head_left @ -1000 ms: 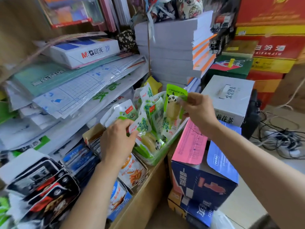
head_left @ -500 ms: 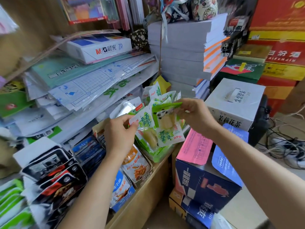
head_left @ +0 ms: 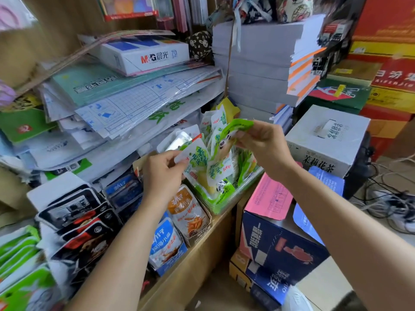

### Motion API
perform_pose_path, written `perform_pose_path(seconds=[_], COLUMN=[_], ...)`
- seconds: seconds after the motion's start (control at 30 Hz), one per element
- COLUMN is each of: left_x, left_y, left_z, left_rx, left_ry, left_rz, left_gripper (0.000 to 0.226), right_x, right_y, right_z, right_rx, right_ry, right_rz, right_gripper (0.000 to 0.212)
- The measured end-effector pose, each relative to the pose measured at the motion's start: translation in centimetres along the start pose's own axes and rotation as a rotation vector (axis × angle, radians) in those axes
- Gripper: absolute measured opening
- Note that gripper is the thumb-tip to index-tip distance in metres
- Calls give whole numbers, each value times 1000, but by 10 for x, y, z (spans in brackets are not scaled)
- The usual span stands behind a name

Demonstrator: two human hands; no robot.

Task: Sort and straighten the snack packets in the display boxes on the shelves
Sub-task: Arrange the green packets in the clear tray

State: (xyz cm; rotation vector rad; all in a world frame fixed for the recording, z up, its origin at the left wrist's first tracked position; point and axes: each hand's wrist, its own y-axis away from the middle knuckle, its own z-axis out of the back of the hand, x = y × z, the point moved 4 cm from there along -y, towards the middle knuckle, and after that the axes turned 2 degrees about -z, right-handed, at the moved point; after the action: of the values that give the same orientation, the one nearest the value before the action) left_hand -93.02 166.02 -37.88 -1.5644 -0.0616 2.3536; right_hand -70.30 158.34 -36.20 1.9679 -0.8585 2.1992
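Observation:
A clear green-edged display box [head_left: 226, 204] on the shelf holds several green and white panda snack packets [head_left: 219, 173]. My left hand [head_left: 160, 173] pinches the top corner of one green and white packet [head_left: 195, 159] at the box's left side. My right hand [head_left: 261, 145] grips a green panda packet [head_left: 233, 130] by its top, held tilted above the box. Orange snack packets [head_left: 190, 215] and blue snack packets [head_left: 165, 244] stand in cardboard boxes in front. Black packets [head_left: 76, 223] and green packets [head_left: 15, 254] fill boxes further left.
Stacked paper pads and plastic-wrapped sheets [head_left: 125, 104] overhang the shelf behind the box. A tall ream stack [head_left: 258, 63] stands at the back. A blue carton with pink flaps [head_left: 276, 239] and a white tea carton [head_left: 325, 140] stand on the right, with cables [head_left: 390, 198] on the floor.
My right hand has turned the green panda packet from upright to tilted and brought it over the box. My left hand has shifted to pinch a packet's top corner.

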Motion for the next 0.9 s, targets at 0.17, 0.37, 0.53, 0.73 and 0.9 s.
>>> perform_pose_path(seconds=[0.17,0.37,0.53,0.73,0.9], left_x=[0,-6,-9,-18,-21], left_y=[2,10,14,21,21], left_z=[2,5,5,-9,-2], left_rx=[12,72,289,304,269], left_ry=[49,-7,-142,-468,-547], left_rz=[28,-5,-44,-302,-266], left_gripper=[29,21,18,24,13], right_x=[-34,-39,-41,-35,-35], right_y=[3,23,35,39,40], right_z=[7,-39,-49,-36,-38], right_rx=[231,181,140,183,344], right_ry=[429,729,692,664,632], right_rz=[-185,-127,-88,3,-9], right_gripper=[9,36,55,66,63])
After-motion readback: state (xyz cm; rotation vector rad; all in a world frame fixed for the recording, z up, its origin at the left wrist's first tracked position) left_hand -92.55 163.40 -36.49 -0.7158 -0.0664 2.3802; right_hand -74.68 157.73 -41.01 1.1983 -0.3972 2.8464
